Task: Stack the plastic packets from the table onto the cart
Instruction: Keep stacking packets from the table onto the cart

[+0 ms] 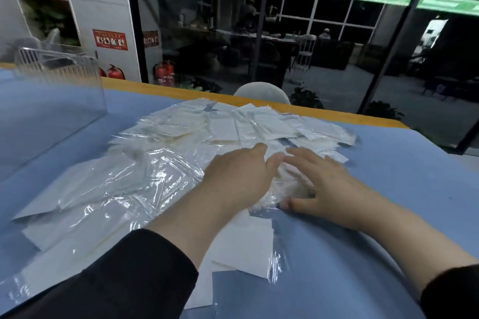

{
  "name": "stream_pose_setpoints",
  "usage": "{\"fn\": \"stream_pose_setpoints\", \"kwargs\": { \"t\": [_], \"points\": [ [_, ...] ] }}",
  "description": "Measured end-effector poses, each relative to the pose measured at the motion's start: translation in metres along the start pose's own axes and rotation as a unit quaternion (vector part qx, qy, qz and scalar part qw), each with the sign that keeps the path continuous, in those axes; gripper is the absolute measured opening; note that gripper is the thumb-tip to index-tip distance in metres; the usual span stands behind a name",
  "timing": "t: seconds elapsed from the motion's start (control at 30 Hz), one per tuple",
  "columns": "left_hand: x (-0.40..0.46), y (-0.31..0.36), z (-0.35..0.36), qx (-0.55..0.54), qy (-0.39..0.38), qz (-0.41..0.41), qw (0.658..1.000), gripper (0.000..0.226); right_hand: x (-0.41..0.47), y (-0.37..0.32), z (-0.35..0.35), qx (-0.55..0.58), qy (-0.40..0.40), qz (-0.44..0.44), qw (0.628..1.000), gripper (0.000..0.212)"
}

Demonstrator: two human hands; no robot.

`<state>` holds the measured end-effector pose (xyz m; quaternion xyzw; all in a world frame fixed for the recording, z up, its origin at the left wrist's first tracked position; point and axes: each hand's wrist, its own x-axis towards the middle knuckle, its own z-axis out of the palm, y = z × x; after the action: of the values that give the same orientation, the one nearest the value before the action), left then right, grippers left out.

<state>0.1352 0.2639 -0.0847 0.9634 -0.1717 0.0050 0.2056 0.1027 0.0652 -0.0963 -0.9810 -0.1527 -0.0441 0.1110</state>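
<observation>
While both hands lay on the heap, the packets [233,127] covered the middle of the blue table [404,168], small white ones piled at the far side and larger clear bags [108,189] spread toward the near left edge. The left hand [238,173] rested palm down on the plastic, its fingers straight and close together, tips reaching into the small packets. The right hand [324,181] lay just beside it, fingers spread flat over the pile, the thumb [293,203] tucked low against a clear packet at the pile's near edge; whether it pinched that packet I could not tell. Black sleeves [134,274] covered both forearms. A clear acrylic box [64,80] stood on the table at the far left, well apart from the hands. A white chair back [261,92] showed beyond the table's orange edge, and red extinguishers [164,72] stood by the wall.
</observation>
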Motion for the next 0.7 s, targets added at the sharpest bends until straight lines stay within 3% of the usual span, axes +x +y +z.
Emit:
{"fn": "stream_pose_setpoints", "kwargs": {
  "t": [0.1, 0.27, 0.37, 0.47, 0.57, 0.63, 0.7],
  "points": [
    [0.002, -0.003, -0.001, -0.060, 0.017, -0.015, 0.998, 0.057, 0.010, -0.008, 0.008, -0.016, 0.034, -0.039, 0.999, 0.055],
    [-0.002, 0.001, -0.005, -0.098, 0.064, -0.015, 0.993, 0.055, 0.009, -0.007, 0.020, -0.033, 0.108, -0.009, 0.994, 0.029],
    [-0.008, 0.003, -0.010, -0.139, 0.125, 0.005, 0.982, 0.050, 0.005, -0.006, 0.007, -0.018, 0.162, 0.035, 0.986, 0.022],
    [-0.014, 0.005, -0.016, -0.199, 0.185, 0.042, 0.961, 0.046, -0.015, -0.005, -0.022, 0.074, 0.201, 0.076, 0.974, 0.015],
    [-0.020, 0.010, -0.018, -0.254, 0.217, 0.086, 0.939, 0.053, -0.037, -0.002, -0.056, 0.199, 0.285, 0.080, 0.934, 0.018],
    [-0.024, 0.016, -0.016, -0.296, 0.208, 0.117, 0.925, 0.059, -0.050, 0.000, -0.074, 0.331, 0.342, 0.079, 0.876, 0.015],
    [-0.026, 0.024, -0.013, -0.350, 0.172, 0.131, 0.911, 0.065, -0.060, 0.000, -0.076, 0.440, 0.336, 0.091, 0.828, 0.010]
  ]
}}
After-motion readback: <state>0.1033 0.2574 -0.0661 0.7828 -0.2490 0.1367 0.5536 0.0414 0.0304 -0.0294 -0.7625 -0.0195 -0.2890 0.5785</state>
